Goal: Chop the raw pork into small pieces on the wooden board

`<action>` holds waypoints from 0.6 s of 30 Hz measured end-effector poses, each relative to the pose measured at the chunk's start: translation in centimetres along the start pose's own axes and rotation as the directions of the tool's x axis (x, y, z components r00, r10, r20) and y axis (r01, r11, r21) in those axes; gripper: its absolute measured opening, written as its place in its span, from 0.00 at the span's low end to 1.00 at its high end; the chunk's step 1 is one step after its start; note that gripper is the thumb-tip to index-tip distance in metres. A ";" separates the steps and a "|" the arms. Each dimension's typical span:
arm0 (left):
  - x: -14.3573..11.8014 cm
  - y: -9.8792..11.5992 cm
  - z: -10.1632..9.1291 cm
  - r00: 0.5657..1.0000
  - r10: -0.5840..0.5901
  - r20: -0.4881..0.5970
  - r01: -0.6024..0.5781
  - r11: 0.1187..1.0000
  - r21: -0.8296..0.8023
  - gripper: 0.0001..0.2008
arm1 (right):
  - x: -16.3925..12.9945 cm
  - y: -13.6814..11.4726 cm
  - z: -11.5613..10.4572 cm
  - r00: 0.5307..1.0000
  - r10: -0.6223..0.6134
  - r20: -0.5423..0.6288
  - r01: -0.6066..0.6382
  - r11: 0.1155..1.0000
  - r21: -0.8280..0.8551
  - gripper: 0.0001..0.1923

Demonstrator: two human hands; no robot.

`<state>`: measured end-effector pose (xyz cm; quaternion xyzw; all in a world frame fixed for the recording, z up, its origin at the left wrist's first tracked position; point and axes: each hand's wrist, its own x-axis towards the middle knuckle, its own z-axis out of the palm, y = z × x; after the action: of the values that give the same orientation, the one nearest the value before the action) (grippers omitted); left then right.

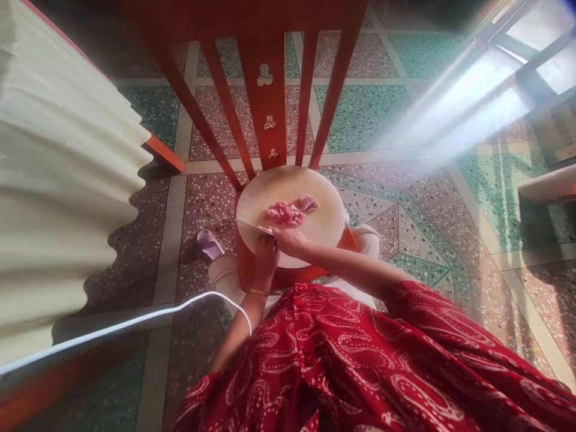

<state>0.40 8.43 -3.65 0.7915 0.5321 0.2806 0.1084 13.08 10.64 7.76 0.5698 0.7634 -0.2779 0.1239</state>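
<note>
A round pale cutting board (326, 237) lies on the seat of an orange-red chair in front of me. On it sit a heap of cut raw pink meat (285, 213) and, to its right, a separate chunk of meat (308, 203). My right hand (291, 241) is closed on a knife (250, 225), its thin blade pointing left over the board's near-left part. The handle is hidden in the fingers. My left hand (267, 254) is closed just below the blade, touching the right hand. A small pink bit shows by the fingertips; what the left fingers pinch is hidden.
The slatted chair back (272, 108) rises beyond the board. A cream curtain or cloth (63, 180) hangs at the left. A white cable (135, 318) runs in front of my left forearm. A lilac slipper (209, 245) shows on the patterned floor.
</note>
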 end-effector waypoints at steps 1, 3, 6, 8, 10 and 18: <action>0.0 0.1 -0.1 1.000 -0.002 -0.009 0.002 1.000 -0.004 0.06 | -0.6 0.5 0.2 1.000 -0.007 -0.006 0.007 1.000 -0.009 0.20; 0.0 0.3 -0.2 0.999 -0.011 -0.044 0.009 0.999 -0.033 0.07 | -2.2 2.2 0.5 1.000 0.000 -0.015 -0.001 0.999 -0.042 0.21; 0.1 0.5 -0.3 0.994 -0.032 -0.101 0.023 0.996 -0.088 0.08 | -4.5 4.5 0.7 0.997 0.083 0.010 -0.081 0.992 -0.101 0.19; 0.1 0.6 -0.3 0.992 -0.043 -0.116 0.032 0.995 -0.094 0.08 | -5.4 4.9 0.5 0.995 0.097 0.017 -0.094 0.990 -0.108 0.18; 0.1 0.6 -0.2 0.991 -0.055 -0.119 0.046 0.996 -0.078 0.08 | -5.8 4.5 0.3 0.996 0.081 0.026 -0.078 0.992 -0.096 0.18; 0.3 0.2 0.0 0.998 -0.046 -0.044 0.043 0.997 -0.071 0.08 | -2.9 2.2 0.5 0.999 0.028 0.017 -0.026 0.997 -0.078 0.17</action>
<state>0.64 8.58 -3.50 0.7685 0.5418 0.3145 0.1303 15.97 8.49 8.21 0.5723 0.7648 -0.2513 0.1564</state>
